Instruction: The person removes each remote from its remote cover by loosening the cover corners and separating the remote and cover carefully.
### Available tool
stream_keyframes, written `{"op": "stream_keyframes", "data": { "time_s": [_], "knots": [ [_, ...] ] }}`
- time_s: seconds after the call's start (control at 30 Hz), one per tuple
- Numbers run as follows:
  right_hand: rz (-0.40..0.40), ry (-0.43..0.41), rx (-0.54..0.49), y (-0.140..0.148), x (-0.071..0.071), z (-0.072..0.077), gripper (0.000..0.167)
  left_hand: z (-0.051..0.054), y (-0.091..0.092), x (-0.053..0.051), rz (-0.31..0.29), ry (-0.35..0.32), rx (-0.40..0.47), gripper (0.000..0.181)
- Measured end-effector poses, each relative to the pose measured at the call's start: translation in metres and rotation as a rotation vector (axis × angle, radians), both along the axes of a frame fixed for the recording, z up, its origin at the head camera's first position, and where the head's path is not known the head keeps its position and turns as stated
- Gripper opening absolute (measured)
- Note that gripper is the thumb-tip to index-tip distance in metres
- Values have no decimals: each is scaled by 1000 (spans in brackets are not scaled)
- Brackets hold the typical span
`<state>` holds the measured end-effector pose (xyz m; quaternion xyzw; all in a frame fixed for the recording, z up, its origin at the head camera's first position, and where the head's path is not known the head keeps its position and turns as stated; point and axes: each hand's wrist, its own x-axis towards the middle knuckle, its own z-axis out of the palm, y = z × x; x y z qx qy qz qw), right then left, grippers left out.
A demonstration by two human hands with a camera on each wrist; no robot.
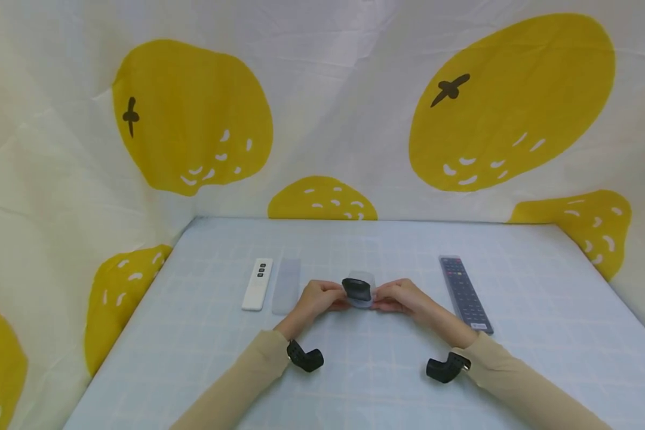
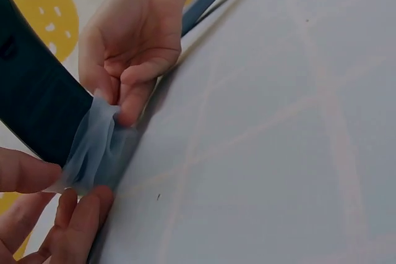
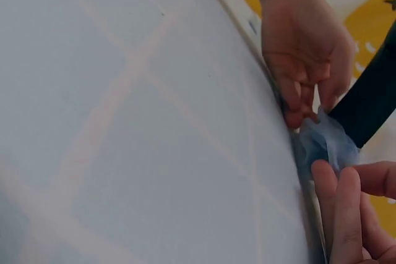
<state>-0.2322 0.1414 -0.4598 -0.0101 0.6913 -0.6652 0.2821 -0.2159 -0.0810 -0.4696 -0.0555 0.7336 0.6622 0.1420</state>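
Between the two hands a dark remote control (image 1: 356, 289) stands tilted up from the table, its lower end inside a bunched translucent sleeve (image 2: 102, 143). My left hand (image 1: 322, 296) pinches one side of the sleeve's rim with thumb and fingers. On the opposite side my right hand (image 1: 400, 296) pinches the rim the same way. Close up, the right wrist view shows the sleeve gathered in folds round the remote's end. The remote's buttons cannot be made out.
A white remote (image 1: 257, 284) lies to the left, beside a flat translucent sleeve (image 1: 286, 285). Further right lies a dark remote with many buttons (image 1: 466, 294). All rest on a pale checked tablecloth (image 1: 355, 376), with a fruit-patterned curtain (image 1: 333, 107) behind.
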Motion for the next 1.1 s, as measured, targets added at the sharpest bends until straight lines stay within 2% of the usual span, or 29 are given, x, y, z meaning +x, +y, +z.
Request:
{"op": "stream_keyframes", "data": {
  "time_s": [0.27, 0.43, 0.6, 0.83, 0.97, 1.1],
  "knots": [
    [-32, -38, -59, 0, 5, 3, 21, -3, 1, 2, -7, 32, 62, 27],
    [-29, -76, -94, -4, 8, 8, 18, -3, 1, 6, -5, 61, 34, 25],
    [-17, -34, -90, -6, 12, 12, 23, -4, 1, 10, 6, 113, -17, 19],
    [-60, 7, -56, -9, 14, 9, 39, -4, 4, 12, 50, 85, -49, 20],
    [-97, 34, -14, -11, 14, 8, 38, -5, 5, 11, 79, 74, -69, 24],
    [-146, 50, 56, -15, 13, 7, 33, -4, 8, 10, 134, 89, -110, 26]
  ]
}}
